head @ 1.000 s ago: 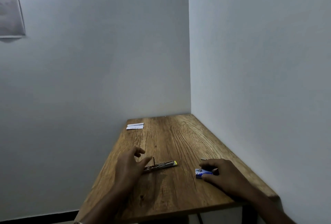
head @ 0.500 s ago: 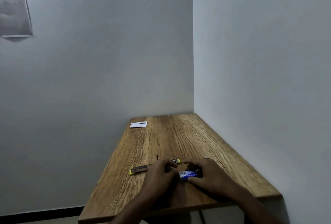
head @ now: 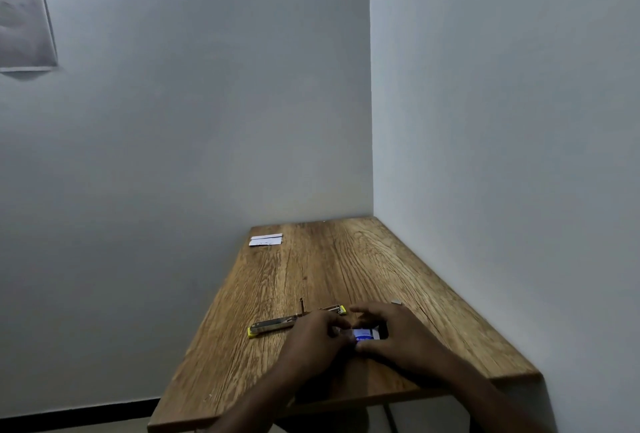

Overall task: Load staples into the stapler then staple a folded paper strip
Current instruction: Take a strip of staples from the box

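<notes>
Both hands, left (head: pixel 313 342) and right (head: pixel 394 337), pinch a small blue-and-white staple box (head: pixel 363 333); the stapler (head: pixel 277 323) lies opened flat, metal with yellow ends.

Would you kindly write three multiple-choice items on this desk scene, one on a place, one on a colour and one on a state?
1. Where do the paper strips lie?
A. far left corner of the table
B. under the hands
C. on the floor

2. What colour are the end tips of the stapler?
A. red
B. yellow
C. green

3. How does the stapler lie?
A. shut and upright
B. opened out flat on the table
C. lifted in a hand

Answers: 1 A, they sit by the far left edge; 2 B, both ends show yellow; 3 B, it lies stretched out, while the left hand and the right hand meet at the small blue box.
</notes>
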Available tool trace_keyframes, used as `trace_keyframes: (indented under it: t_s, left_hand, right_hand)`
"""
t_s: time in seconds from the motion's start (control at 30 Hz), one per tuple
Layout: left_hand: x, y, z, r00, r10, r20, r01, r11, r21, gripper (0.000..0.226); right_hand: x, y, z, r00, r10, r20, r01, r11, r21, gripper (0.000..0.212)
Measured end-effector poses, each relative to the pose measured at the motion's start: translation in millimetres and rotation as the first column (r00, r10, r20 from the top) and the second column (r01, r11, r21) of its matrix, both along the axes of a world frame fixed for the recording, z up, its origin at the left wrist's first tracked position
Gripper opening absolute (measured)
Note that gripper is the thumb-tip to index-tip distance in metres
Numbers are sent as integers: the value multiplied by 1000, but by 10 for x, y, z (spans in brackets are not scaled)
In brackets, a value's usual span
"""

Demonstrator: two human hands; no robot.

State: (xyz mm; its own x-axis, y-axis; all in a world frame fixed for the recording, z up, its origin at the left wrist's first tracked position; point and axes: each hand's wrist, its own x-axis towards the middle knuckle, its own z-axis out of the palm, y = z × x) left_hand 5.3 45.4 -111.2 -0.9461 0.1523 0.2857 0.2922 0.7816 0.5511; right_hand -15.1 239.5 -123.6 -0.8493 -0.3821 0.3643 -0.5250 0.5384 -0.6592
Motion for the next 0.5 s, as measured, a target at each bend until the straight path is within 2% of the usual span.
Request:
trace_keyframes:
  t_s: [0.23, 0.5]
  left_hand:
    - [8, -105, -47, 999, -48, -17, 47, 998, -43, 34]
    - [29, -109, -82, 997, -54, -49, 53, 998, -29, 32]
  right_hand:
    - [11, 215, 15, 996, -88, -6, 88, 995, 49, 46]
    - [58, 401, 95, 995, -93, 45, 88, 992, 89, 38]
